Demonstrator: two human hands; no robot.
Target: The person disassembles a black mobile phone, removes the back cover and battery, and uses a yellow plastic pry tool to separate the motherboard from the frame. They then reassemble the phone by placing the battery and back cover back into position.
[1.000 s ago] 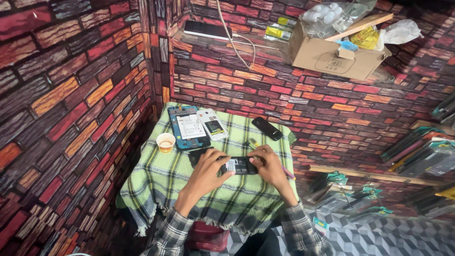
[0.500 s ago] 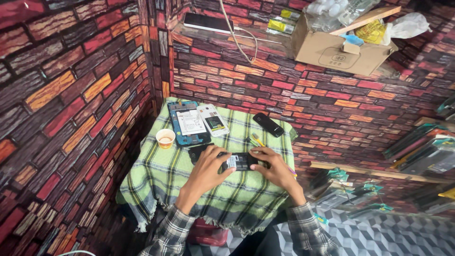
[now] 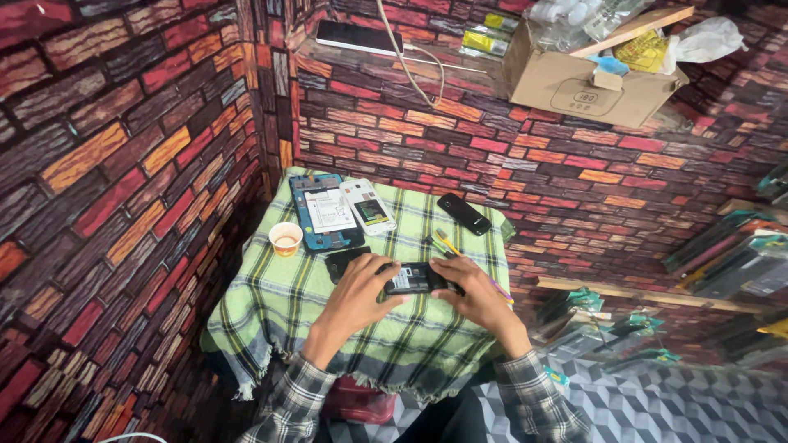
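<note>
- both hands closed on one small opened phone (image 3: 414, 279), back cover off, held low over the green checked cloth (image 3: 271, 308) near table centre.
- left hand (image 3: 359, 289) gripping the phone's 9 o'clock end, fingers wrapped tight; right hand (image 3: 474, 289) pinching the 3 o'clock end.
- risk of a slip: loose inner parts dropping onto the cloth and hiding in the weave.
- dark back cover (image 3: 343, 262) just at 10 o'clock of the hands, easy to nudge away.
- small paper cup (image 3: 286, 239) farther at 10 o'clock, liable to tip from a careless elbow sweep.
- thin tools (image 3: 447, 243) at 1 o'clock, prone to rolling off.
</note>
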